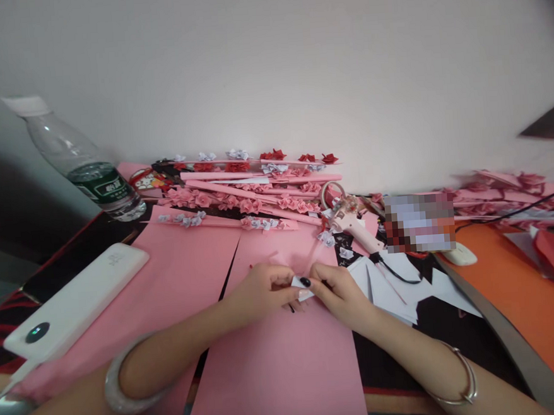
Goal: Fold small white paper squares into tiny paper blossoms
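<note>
My left hand [268,291] and my right hand [336,290] meet above a pink paper sheet [288,371]. Between their thumbs and fingers is a small piece of white paper [306,292], pinched from both sides. The fingers cover most of it, so its folds are hard to make out. A second pink sheet [181,265] lies to the left under my forearm. To the right of my right hand, loose white paper pieces [382,288] are spread in an overlapping pile. A small white paper flower [326,238] lies just beyond my hands.
Along the wall lie pink paper rolls [257,199] with red, white and pink paper flowers. A water bottle [84,161] and a white power bank [79,297] stand left. A pink glue gun [354,227], a tape roll [332,194] and orange paper [529,291] are right.
</note>
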The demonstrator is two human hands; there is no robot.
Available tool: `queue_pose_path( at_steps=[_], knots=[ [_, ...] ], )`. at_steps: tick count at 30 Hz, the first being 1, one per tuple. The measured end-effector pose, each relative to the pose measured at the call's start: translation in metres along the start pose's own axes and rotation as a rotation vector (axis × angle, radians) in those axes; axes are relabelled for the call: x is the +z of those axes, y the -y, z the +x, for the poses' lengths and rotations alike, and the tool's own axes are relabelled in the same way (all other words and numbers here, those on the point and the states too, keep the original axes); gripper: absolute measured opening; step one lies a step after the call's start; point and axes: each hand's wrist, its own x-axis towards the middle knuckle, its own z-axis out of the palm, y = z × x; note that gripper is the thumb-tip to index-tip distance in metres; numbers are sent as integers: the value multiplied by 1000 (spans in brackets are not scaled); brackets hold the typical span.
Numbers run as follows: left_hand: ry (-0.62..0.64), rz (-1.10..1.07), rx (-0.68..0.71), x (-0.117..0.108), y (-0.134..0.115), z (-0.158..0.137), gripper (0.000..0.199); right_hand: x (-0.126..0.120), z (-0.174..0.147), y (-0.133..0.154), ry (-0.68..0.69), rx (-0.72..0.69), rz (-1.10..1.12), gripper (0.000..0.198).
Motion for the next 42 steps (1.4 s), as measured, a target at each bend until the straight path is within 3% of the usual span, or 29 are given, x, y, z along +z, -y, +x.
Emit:
queue_pose_path(
  at_steps=[7,14,17,26,34,42],
  knots=[
    [-72,-71,-36,-2,4,2,17,-2,1,2,-38,7,-9,29],
    [-49,-69,-76,-2,2,2,16,-2,-1,3,-83,-44,8,18],
    [-115,-52,-45,-3,2,3,19,-2,-4,5,-143,-17,75,14],
    [-214,97,62,-5,1,2,22,0,-9,6,-112,26,104,23],
    [-213,89,40,-5,0,1,21,-2,-7,6,-64,20,179,26],
    [-134,-13,4,-4,1,3,24,-4,-4,7,-25,31,260,27]
  ],
)
